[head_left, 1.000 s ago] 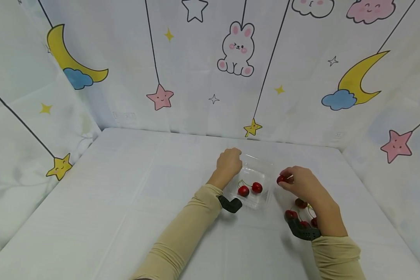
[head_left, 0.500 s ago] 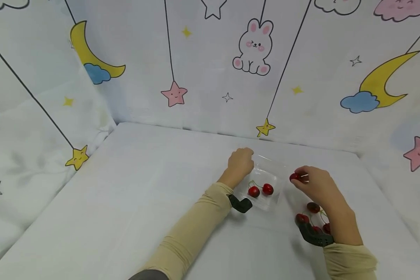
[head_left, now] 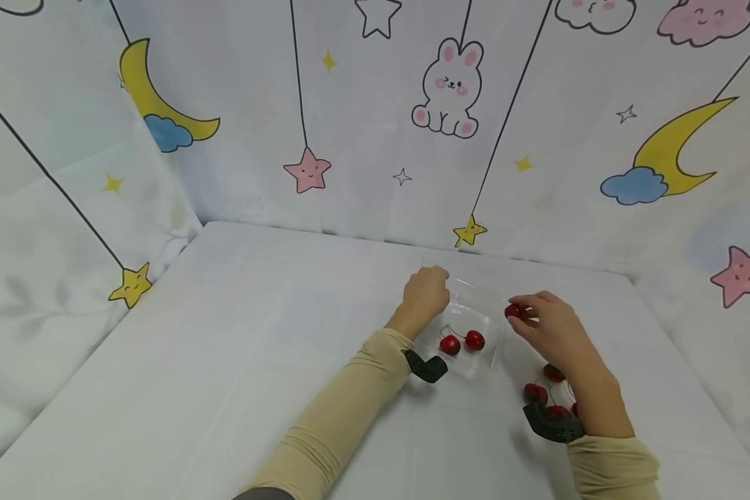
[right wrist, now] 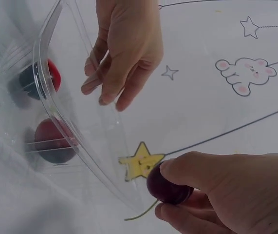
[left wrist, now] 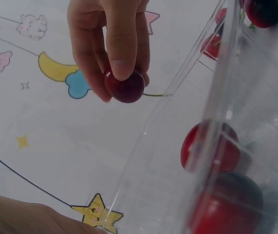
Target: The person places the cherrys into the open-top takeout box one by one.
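A clear plastic box (head_left: 471,316) stands on the white table, with two red cherries (head_left: 450,345) lying inside, a green stem above them. My left hand (head_left: 426,292) grips the box's far left rim; the right wrist view shows the left hand's fingers (right wrist: 124,73) at the clear wall. Between thumb and fingers, my right hand (head_left: 553,330) pinches a dark red cherry (head_left: 514,312) just outside the box's right side, raised above the table. Its green stem (right wrist: 143,213) points toward the box in the right wrist view.
Several more cherries (head_left: 535,394) lie right of the box, partly hidden under my right wrist and its black camera mount (head_left: 553,425). White cloth with a printed rabbit (head_left: 451,87), moons and stars hangs behind the table (head_left: 256,312) and at its sides.
The head view has shifted. My right hand, with the cherry pinched, has come slightly nearer the box and a little farther forward. My left hand has stayed at the rim.
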Motion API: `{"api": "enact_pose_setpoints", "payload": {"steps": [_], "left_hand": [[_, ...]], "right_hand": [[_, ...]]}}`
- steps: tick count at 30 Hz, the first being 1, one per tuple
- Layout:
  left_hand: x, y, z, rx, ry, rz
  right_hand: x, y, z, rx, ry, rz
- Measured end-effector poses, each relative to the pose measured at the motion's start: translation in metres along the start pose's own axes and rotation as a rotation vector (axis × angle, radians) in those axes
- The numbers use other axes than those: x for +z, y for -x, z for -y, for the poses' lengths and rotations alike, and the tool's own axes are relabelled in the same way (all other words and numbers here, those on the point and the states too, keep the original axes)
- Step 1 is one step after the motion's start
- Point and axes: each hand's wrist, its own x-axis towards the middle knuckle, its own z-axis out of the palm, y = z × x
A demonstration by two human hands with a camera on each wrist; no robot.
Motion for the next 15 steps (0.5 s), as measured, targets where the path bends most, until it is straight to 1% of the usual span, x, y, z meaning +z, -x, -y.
{"api": "enact_pose_setpoints", "payload": {"steps": [3,7,15], "left_hand": [[-0.0003,-0.0004,-0.0008,-0.002,-0.004,-0.001],[-0.0009,0.0001,-0.0014,-0.001,-0.010,0.001],[-0.0011,0.0010,-0.0014,0.002,-0.007,0.003]], "right_hand": [[0.0011,-0.0006,0.0035,-0.001,-0.007,-0.009],[0.0010,-0.0006,0.0074,0.008,-0.021,0.000],[-0.0002,0.0001,0.0083,0.029,-0.020,-0.006]]}}
